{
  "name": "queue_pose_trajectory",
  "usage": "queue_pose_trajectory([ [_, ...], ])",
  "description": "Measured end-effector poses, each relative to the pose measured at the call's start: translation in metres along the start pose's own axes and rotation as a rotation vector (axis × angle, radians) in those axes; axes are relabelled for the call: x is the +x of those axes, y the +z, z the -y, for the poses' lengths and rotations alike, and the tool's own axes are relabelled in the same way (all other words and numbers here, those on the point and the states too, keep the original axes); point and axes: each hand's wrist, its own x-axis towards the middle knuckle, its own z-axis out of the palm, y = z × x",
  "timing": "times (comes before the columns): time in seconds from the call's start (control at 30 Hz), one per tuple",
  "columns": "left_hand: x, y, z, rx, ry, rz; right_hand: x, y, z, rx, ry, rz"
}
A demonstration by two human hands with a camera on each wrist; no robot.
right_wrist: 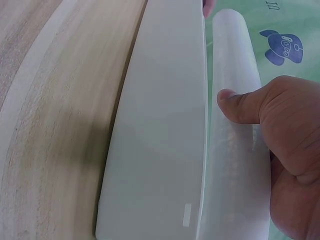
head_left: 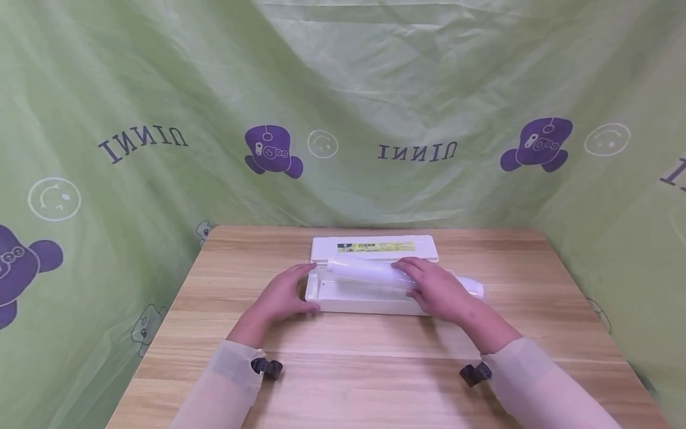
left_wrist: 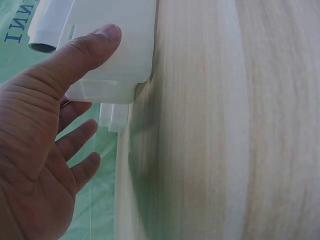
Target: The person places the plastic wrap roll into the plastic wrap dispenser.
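A white cling film dispenser box [head_left: 370, 305] lies with its lid [head_left: 375, 255] swung back, a yellow-green label [head_left: 393, 246] across it. My right hand [head_left: 436, 292] grips a roll of cling film [head_left: 361, 269] from above, thumb on the near side. Slightly tilted, the roll is held over the box, its right end [head_left: 474, 288] sticking out past it. My left hand [head_left: 284, 293] spans the box's left end. In the left wrist view its thumb [left_wrist: 95, 47] lies on the front wall, while the index finger is partly hidden behind the box and the other fingers are spread.
The wood-grain table [head_left: 348, 381] extends in front of the box and to both sides. A green curtain [head_left: 364, 71] with purple cartoon figures hangs behind the table and along its sides. Dark wrist cameras [head_left: 267, 367] sit at both sleeves.
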Motion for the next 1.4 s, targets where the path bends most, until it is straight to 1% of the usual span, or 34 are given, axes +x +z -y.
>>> queue_pose_trajectory([
  [0.2,0.0,0.001,0.0,-0.003,0.006,-0.008,0.003,0.002,0.005,-0.011,-0.016,-0.001],
  [0.4,0.0,-0.001,-0.002,-0.002,-0.004,-0.009,0.006,0.004,0.007,-0.019,-0.052,-0.019],
  [0.53,-0.001,-0.001,-0.002,0.0,-0.008,-0.008,0.009,0.007,0.008,-0.024,-0.065,-0.013],
  [0.93,-0.002,-0.001,-0.002,-0.004,0.0,-0.014,0.014,0.01,0.012,-0.027,-0.065,0.026],
  [1.1,-0.001,-0.001,-0.001,-0.01,0.019,-0.021,0.016,0.012,0.013,-0.024,-0.059,0.04],
  [1.4,0.0,-0.001,-0.001,-0.023,0.004,-0.016,0.019,0.015,0.013,-0.025,-0.06,0.068],
])
